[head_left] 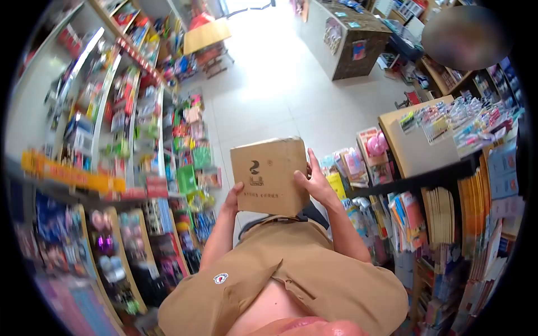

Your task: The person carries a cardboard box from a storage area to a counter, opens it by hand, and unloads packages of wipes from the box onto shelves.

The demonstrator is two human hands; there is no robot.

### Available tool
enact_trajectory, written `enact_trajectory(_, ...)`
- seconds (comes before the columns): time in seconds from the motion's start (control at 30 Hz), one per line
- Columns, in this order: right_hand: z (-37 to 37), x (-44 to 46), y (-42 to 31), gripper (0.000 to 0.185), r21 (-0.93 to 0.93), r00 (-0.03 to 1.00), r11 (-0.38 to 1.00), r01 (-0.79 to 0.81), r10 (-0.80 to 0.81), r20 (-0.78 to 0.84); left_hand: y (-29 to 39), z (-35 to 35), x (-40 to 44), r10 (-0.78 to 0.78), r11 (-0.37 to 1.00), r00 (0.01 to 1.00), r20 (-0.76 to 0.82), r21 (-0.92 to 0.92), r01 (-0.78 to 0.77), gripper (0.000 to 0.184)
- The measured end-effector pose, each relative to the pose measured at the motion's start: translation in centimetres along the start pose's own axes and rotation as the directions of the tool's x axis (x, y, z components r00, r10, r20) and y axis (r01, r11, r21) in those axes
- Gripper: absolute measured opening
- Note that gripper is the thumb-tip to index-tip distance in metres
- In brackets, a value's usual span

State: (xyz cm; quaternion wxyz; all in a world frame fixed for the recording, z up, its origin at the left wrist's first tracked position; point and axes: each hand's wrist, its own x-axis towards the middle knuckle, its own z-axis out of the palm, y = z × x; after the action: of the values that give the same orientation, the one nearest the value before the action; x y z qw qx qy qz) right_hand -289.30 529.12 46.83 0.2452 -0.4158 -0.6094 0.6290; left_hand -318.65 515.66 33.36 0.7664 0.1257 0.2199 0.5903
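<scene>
grip: both hands closed on brown cubic cardboard box (269, 177), one per side
left hand (233, 197): on box's L side nr lower corner, thumb tip at edge of printed face
right hand (315, 183): on R side, thumb pressed nr edge, index finger pointing up, away fr. carton
box pos.: held in front of torso, btwn hands, above floor, slightly tilted in view
box surface: matte, flat panels; dark curvy logo w/ small lettering under it, small round mark upper R, row of print lower down; far top edge pale & scuffed-looking
shirt: tan cloth shirt (330, 252), soft folds, button front, small white badge (221, 278) on chest
floor: pale glossy tiles (255, 101), thin straight joints, bright reflections
L side: white shelving (101, 106) w/ small colourful pkgs; glossy yellow-orange strip (73, 175) along an edge; green plastic basket (185, 179) low, nr aisle
ahead: light wood-top table (207, 37), flat, L of aisle; blocky counter (347, 36), grey side & mottled brown end, R of aisle
R side: slim pens (443, 116) massed in a rack behind plain beige board (423, 155); shiny pink rounded item (377, 144) beside board; below, upright tan paper booklets (439, 215) & orange-spined booklets (476, 201), thin, tightly packed
upper R: blurred oval patch, content can't tell
</scene>
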Motion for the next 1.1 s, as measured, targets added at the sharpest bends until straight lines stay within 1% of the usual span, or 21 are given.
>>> enact_trajectory(0.03, -1.1, 2.7, -0.2, 0.121, 0.054, 0.998, 0.997, -0.063, 0.064, -0.020, 1.8, -0.4, 3.3, -0.067, 0.994, 0.996, -0.061, 0.079, 0.071, 0.076)
enact_trajectory(0.1, -3.3, 8.5, 1.3, 0.121, 0.090, 0.996, 0.995, -0.047, 0.054, -0.077, 4.6, -1.8, 9.9, -0.148, 0.958, 0.976, -0.156, 0.221, 0.181, 0.076)
enact_trajectory(0.13, -4.6, 11.9, 1.3, 0.120, 0.108, 0.992, 0.993, -0.039, 0.052, -0.117, 5.8, -1.5, 13.4, -0.125, 0.933, 0.980, -0.155, 0.317, 0.170, 0.077)
enact_trajectory(0.17, -6.0, 15.0, 1.5, 0.122, 0.235, 0.989, 0.971, -0.049, 0.081, -0.127, 7.0, -1.4, 17.0, -0.131, 0.912, 0.980, -0.151, 0.370, 0.179, 0.079)
enact_trajectory(0.2, -7.3, 18.0, 1.7, 0.122, 0.234, 0.988, 0.972, -0.028, 0.063, -0.142, 8.5, -0.1, 20.3, -0.137, 0.889, 0.979, -0.152, 0.416, 0.189, 0.081)
enact_trajectory(0.23, -9.3, 21.4, 1.5, 0.123, 0.299, 0.984, 0.953, -0.055, 0.103, -0.148, 10.0, -0.1, 24.8, -0.135, 0.885, 0.983, -0.127, 0.431, 0.178, 0.081)
enact_trajectory(0.3, -12.8, 26.5, 0.1, 0.124, 0.389, 0.968, 0.915, -0.110, 0.187, -0.165, 11.3, -0.1, 30.2, -0.238, 0.906, 0.958, -0.161, 0.319, 0.279, 0.078)
enact_trajectory(0.33, -14.8, 29.0, -0.3, 0.124, 0.393, 0.968, 0.914, -0.101, 0.181, -0.172, 12.0, 0.6, 32.8, -0.241, 0.902, 0.958, -0.157, 0.328, 0.281, 0.078)
enact_trajectory(0.4, -18.5, 34.3, -1.3, 0.125, 0.377, 0.975, 0.926, -0.008, 0.092, -0.204, 14.3, 1.8, 39.1, -0.126, 0.884, 0.978, -0.169, 0.428, 0.188, 0.077)
enact_trajectory(0.47, -21.7, 38.3, -2.5, 0.125, 0.396, 0.973, 0.918, 0.029, 0.065, -0.220, 16.4, 2.3, 44.9, -0.167, 0.893, 0.975, -0.147, 0.396, 0.213, 0.078)
enact_trajectory(0.57, -27.3, 43.8, -4.5, 0.123, 0.260, 0.957, 0.963, 0.070, 0.009, -0.289, 19.0, 3.8, 54.6, -0.280, 0.911, 0.958, -0.065, 0.298, 0.286, 0.077)
enact_trajectory(0.67, -32.1, 47.7, -4.2, 0.117, 0.213, 0.919, 0.973, 0.094, -0.003, -0.395, 20.8, 6.1, 64.8, -0.375, 0.873, 0.927, 0.032, 0.349, 0.341, 0.077)
enact_trajectory(0.7, -33.7, 48.9, -4.6, 0.113, 0.310, 0.903, 0.948, 0.069, 0.073, -0.424, 21.1, 6.5, 68.4, -0.373, 0.877, 0.927, 0.043, 0.342, 0.337, 0.077)
enact_trajectory(0.77, -37.3, 51.9, -3.2, 0.105, 0.414, 0.854, 0.908, 0.070, 0.160, -0.495, 21.1, 7.8, 75.9, -0.471, 0.784, 0.882, 0.012, 0.464, 0.412, 0.078)
enact_trajectory(0.8, -39.8, 53.1, -2.5, 0.105, 0.404, 0.855, 0.912, 0.065, 0.158, -0.494, 20.4, 8.8, 79.5, -0.467, 0.791, 0.884, 0.019, 0.456, 0.408, 0.078)
enact_trajectory(0.87, -43.5, 56.1, -2.4, 0.098, 0.506, 0.768, 0.858, 0.083, 0.268, -0.581, 20.3, 11.5, 85.9, -0.574, 0.685, 0.807, -0.137, 0.459, 0.565, 0.075)
enact_trajectory(0.9, -45.2, 57.2, -1.9, 0.098, 0.497, 0.768, 0.865, 0.070, 0.272, -0.581, 20.1, 12.8, 88.8, -0.608, 0.672, 0.775, -0.170, 0.409, 0.617, 0.071)
enact_trajectory(0.97, -50.0, 59.5, -0.9, 0.088, 0.504, 0.683, 0.853, 0.138, 0.286, -0.672, 18.0, 12.3, 96.0, -0.658, 0.665, 0.747, -0.092, 0.396, 0.634, 0.071)
enact_trajectory(1.0, -52.3, 60.6, -0.8, 0.088, 0.500, 0.679, 0.856, 0.129, 0.291, -0.674, 17.1, 12.3, 99.0, -0.705, 0.640, 0.708, -0.032, 0.401, 0.656, 0.071)
enact_trajectory(1.03, -53.9, 60.7, -0.7, 0.078, 0.507, 0.651, 0.854, 0.117, 0.319, -0.689, 16.9, 14.3, 100.5, -0.716, 0.633, 0.697, -0.040, 0.385, 0.672, 0.071)
enact_trajectory(1.1, -57.2, 62.6, -0.4, 0.068, 0.518, 0.629, 0.845, 0.128, 0.335, -0.702, 18.0, 17.9, 106.3, -0.757, 0.515, 0.649, -0.075, 0.543, 0.663, 0.078)
